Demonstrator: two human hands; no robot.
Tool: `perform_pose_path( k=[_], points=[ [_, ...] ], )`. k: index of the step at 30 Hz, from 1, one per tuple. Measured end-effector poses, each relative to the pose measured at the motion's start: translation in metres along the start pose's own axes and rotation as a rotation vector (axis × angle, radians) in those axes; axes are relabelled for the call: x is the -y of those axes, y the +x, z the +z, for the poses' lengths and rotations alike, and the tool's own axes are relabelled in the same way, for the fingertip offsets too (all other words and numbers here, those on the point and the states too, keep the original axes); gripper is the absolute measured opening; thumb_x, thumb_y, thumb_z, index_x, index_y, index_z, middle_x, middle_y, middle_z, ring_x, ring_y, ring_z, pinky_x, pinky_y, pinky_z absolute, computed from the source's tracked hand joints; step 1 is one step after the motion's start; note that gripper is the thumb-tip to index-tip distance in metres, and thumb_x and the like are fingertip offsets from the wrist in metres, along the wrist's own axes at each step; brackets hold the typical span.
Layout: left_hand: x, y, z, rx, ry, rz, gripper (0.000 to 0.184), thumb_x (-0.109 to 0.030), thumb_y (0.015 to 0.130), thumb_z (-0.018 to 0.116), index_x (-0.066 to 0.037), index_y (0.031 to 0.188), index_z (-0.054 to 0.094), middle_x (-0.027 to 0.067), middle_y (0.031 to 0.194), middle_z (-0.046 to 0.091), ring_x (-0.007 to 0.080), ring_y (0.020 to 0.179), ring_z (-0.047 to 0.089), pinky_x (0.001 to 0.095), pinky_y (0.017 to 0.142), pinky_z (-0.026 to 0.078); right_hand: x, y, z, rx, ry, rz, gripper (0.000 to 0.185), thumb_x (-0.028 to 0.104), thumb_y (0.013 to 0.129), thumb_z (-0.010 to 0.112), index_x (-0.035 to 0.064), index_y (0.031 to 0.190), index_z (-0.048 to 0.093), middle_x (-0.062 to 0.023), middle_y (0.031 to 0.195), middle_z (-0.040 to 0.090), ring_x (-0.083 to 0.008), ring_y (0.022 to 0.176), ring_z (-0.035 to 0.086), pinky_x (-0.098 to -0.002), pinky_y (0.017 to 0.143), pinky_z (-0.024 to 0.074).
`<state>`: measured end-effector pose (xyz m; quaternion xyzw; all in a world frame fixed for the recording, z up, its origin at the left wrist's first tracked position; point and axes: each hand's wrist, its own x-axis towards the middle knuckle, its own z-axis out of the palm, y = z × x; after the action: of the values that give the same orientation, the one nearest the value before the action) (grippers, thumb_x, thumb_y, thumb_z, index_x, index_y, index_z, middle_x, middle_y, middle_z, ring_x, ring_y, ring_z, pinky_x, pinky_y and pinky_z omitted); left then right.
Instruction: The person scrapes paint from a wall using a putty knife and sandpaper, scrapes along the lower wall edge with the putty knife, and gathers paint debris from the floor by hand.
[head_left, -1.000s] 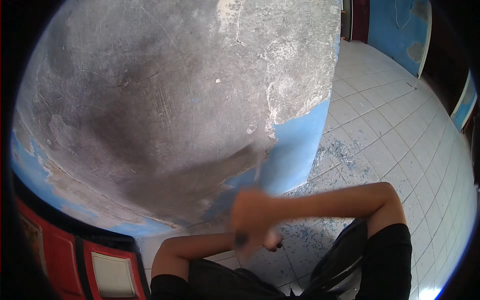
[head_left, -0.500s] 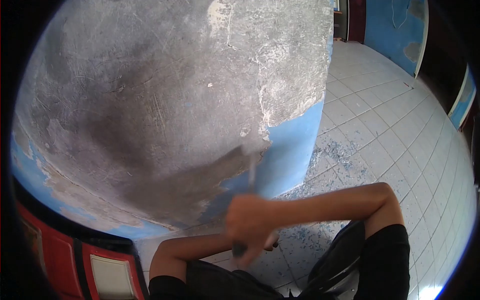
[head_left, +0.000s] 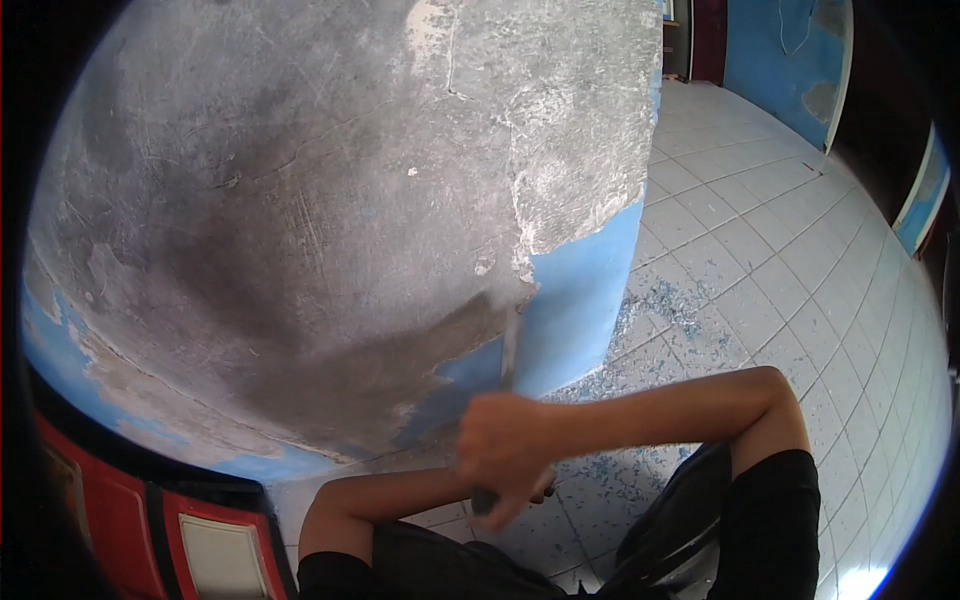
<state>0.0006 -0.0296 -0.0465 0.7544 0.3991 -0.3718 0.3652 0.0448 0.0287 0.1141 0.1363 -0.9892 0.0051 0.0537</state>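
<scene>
My right hand [head_left: 503, 448] is wrapped round the dark handle [head_left: 484, 499] of a scraper. Its narrow metal blade [head_left: 511, 350] points up against the wall, at the border of bare grey plaster [head_left: 350, 220] and blue paint [head_left: 580, 310]. The blade's tip is blurred against the wall. Behind and below the right hand is my left hand [head_left: 545, 487], mostly hidden; only some fingertips show, and what it holds, if anything, cannot be made out.
Blue paint flakes [head_left: 670, 305] lie scattered over the white tiled floor [head_left: 760, 220] beside the wall and between my legs. A red and black object with a pale panel [head_left: 225, 555] stands at the lower left. Farther back is a blue wall [head_left: 785, 70] with a doorway.
The wall has shifted slightly left in view. My right hand stays at about the same place with the scraper, its blade less blurred now.
</scene>
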Motion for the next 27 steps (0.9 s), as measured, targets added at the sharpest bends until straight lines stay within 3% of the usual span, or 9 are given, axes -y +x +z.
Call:
perform_pose_path(
  k=[2,3,4,5,11,17,21,25,27],
  points=[
    [0.003,-0.001,0.010,-0.027,-0.024,0.045,0.041,-0.032,0.071,0.058,-0.004,0.100,0.055,0.0115,0.097,0.058,0.0229,0.089,0.055,0.0345,0.076,0.044,-0.005,0.000,0.006,0.071,0.031,-0.020,0.049,0.055,0.064,0.052,0.0078,0.051,0.058,-0.0079,0.042,0.050,-0.0221,0.042,0.053,-0.0344,0.041,0.0421],
    [0.007,0.009,0.024,-0.021,-0.030,0.053,0.041,-0.032,0.071,0.058,-0.004,0.100,0.055,0.0115,0.097,0.058,0.0229,0.089,0.055,0.0345,0.076,0.044,-0.021,-0.005,0.008,-0.021,0.037,0.065,0.052,0.056,0.064,0.051,0.0073,0.049,0.057,-0.0083,0.042,0.050,-0.0226,0.041,0.052,-0.0347,0.042,0.0420],
    [0.019,0.027,0.041,-0.277,-0.065,0.162,0.027,-0.030,0.070,0.057,-0.004,0.077,0.055,0.0085,0.073,0.053,0.0218,0.071,0.054,0.0345,0.065,0.042,-0.031,-0.009,0.008,-0.113,0.032,0.151,0.055,0.058,0.065,0.049,0.0068,0.046,0.056,-0.0087,0.041,0.049,-0.0232,0.040,0.051,-0.0351,0.042,0.0419],
    [0.025,0.037,0.046,-0.538,-0.098,0.271,0.027,-0.027,0.069,0.055,-0.005,0.055,0.054,0.0055,0.049,0.049,0.0206,0.053,0.053,0.0345,0.054,0.041,-0.032,-0.010,0.005,-0.107,0.026,0.152,0.055,0.058,0.065,0.049,0.0068,0.046,0.056,-0.0087,0.041,0.049,-0.0232,0.040,0.051,-0.0351,0.042,0.0419],
    [0.021,0.019,0.038,-0.473,-0.093,0.303,0.026,-0.025,0.066,0.058,-0.003,0.053,0.051,0.0069,0.049,0.048,0.0190,0.056,0.054,0.0340,0.055,0.042,-0.007,0.003,0.002,-0.129,0.074,-0.060,0.057,0.059,0.065,0.049,0.0056,0.047,0.058,-0.0102,0.041,0.050,-0.0253,0.040,0.052,-0.0335,0.040,0.0422],
    [0.022,0.016,0.042,-0.483,-0.148,0.242,0.024,-0.025,0.065,0.058,-0.002,0.059,0.052,0.0084,0.055,0.052,0.0173,0.058,0.055,0.0343,0.056,0.044,-0.023,0.001,-0.011,0.038,0.133,0.080,0.045,0.050,0.062,0.056,0.0060,0.052,0.059,-0.0102,0.047,0.053,-0.0272,0.045,0.055,-0.0344,0.042,0.0436],
    [0.026,0.034,0.043,-0.374,-0.189,0.217,0.024,-0.025,0.064,0.059,-0.001,0.063,0.055,0.0111,0.058,0.054,0.0200,0.063,0.058,0.0348,0.057,0.045,-0.010,-0.001,0.007,0.031,0.086,0.001,0.047,0.051,0.063,0.055,0.0067,0.048,0.057,-0.0089,0.043,0.051,-0.0250,0.040,0.052,-0.0340,0.039,0.0413],
    [0.022,0.018,0.027,-0.307,-0.126,0.167,0.022,-0.025,0.063,0.060,-0.003,0.063,0.057,0.0099,0.055,0.052,0.0204,0.057,0.055,0.0346,0.056,0.043,-0.008,-0.003,0.024,-0.012,0.075,-0.073,0.050,0.053,0.064,0.054,0.0075,0.044,0.055,-0.0077,0.039,0.048,-0.0227,0.036,0.049,-0.0335,0.036,0.0390],
    [0.019,0.021,0.025,-0.303,-0.112,0.162,0.022,-0.025,0.062,0.060,-0.004,0.063,0.057,0.0096,0.055,0.051,0.0205,0.056,0.054,0.0345,0.056,0.042,-0.041,-0.013,0.007,-0.197,-0.007,0.120,0.053,0.056,0.063,0.053,0.0063,0.044,0.054,-0.0076,0.038,0.047,-0.0228,0.035,0.049,-0.0339,0.034,0.0377]
  ],
)
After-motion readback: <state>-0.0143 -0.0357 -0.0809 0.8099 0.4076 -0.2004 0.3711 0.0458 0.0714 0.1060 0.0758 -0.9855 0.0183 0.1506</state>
